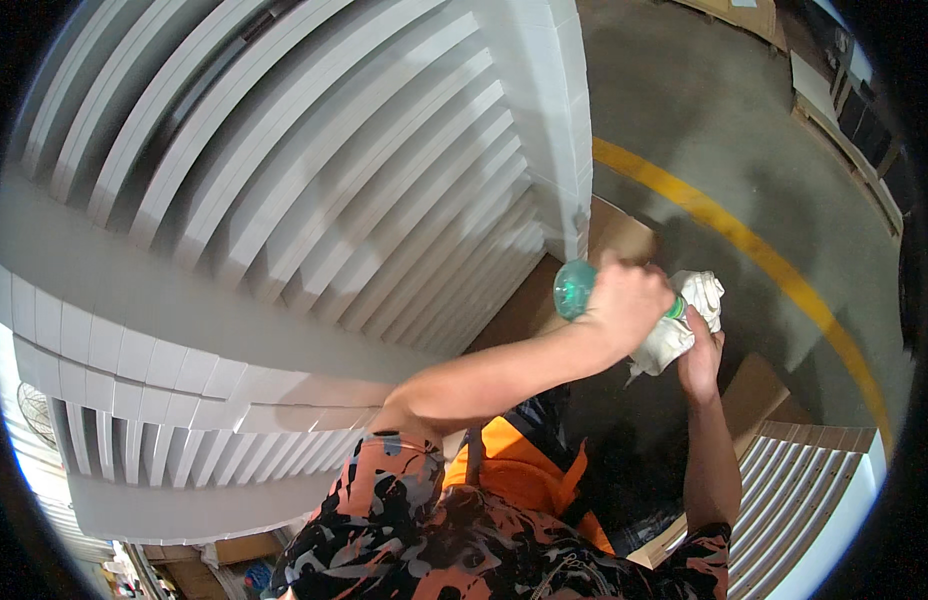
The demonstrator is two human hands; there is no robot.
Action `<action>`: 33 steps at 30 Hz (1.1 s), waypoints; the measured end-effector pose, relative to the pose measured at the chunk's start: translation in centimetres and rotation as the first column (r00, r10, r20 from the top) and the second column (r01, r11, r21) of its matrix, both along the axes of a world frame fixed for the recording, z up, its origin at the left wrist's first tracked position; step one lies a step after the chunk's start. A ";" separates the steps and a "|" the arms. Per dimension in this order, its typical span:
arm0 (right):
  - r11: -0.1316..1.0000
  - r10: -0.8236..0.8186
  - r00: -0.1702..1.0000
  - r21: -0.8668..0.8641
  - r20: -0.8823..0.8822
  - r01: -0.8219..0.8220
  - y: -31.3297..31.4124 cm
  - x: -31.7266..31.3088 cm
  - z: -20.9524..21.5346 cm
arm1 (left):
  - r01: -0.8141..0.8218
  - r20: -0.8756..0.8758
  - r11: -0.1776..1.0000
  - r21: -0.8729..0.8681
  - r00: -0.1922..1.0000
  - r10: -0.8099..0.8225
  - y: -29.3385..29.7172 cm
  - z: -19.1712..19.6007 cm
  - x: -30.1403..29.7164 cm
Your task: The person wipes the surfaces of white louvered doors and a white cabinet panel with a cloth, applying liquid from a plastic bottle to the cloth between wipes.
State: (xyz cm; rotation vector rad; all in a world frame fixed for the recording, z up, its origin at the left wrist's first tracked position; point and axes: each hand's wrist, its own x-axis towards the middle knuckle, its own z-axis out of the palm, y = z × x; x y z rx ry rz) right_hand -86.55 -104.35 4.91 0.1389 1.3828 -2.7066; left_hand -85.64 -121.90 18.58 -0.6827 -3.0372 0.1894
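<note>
My left hand (629, 302) is closed around a green see-through plastic bottle (574, 290). The bottle lies tilted, its rounded base to the left and its green neck end at the cloth on the right. A crumpled white cloth (699, 290) is gripped in my right hand (701, 358), with the thumb pressed on it and a loose part hanging below toward the left. Whether any liquid leaves the bottle I cannot tell. Both hands are held out in front of me, beside the end of a tall stack of light grey slatted panels (314, 200).
More slatted pieces stand at the lower left (174, 450) and lower right (799, 490). Brown cardboard (624, 232) lies by the stack's foot. A yellow line (744, 240) curves over the grey floor (674, 110). A pallet (849, 150) with boards is at the far right.
</note>
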 end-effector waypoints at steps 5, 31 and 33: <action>0.985 0.055 0.998 0.165 -0.022 -0.051 -0.1 -0.8 -2.5 | 0.086 0.002 0.955 -0.283 0.996 -0.089 5.2 1.2 -2.0; 0.729 0.234 0.845 0.662 -0.481 0.175 -26.5 -2.2 8.9 | -0.463 0.468 -0.083 0.882 0.845 0.259 -12.5 -15.2 25.2; 0.830 0.265 0.470 0.447 -0.842 0.333 -32.1 1.0 4.7 | -0.418 0.462 -0.234 0.878 0.868 0.182 -12.1 -14.0 26.8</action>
